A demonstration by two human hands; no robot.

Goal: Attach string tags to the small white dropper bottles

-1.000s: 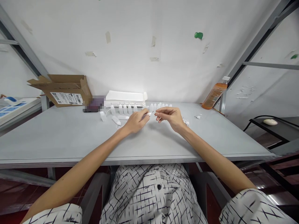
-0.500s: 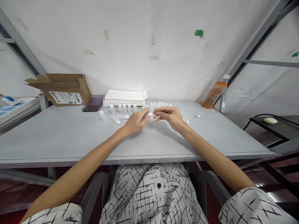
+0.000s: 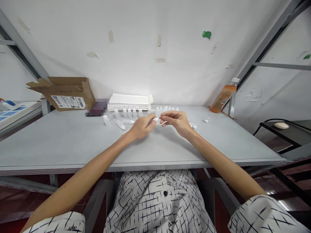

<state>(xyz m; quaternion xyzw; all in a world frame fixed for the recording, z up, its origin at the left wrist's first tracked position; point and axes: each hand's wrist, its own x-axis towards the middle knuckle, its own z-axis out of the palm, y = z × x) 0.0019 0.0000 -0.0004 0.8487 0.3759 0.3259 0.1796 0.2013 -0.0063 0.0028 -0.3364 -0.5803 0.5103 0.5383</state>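
Observation:
Over the middle of the table, my left hand (image 3: 143,127) is closed around a small white squeeze bottle (image 3: 155,119), most of which the fingers hide. Close by on the right, my right hand (image 3: 177,122) pinches thumb and fingertips together at the bottle's white tip. What lies in that pinch is too small to make out. Behind my left hand stand several small translucent bottles (image 3: 129,113) with thin tips. Two more bottles (image 3: 120,125) lie on their sides to the left of it. Another group of bottles (image 3: 167,110) stands behind my right hand, and small white caps (image 3: 194,126) lie partly hidden beside its wrist.
On the grey table (image 3: 73,142) are an open cardboard box (image 3: 70,94), a blurred dark object (image 3: 98,107) and a stack of white trays or cartons (image 3: 130,101). An orange drink bottle (image 3: 223,97) leans at the back right. A loose white cap (image 3: 206,120) lies nearer.

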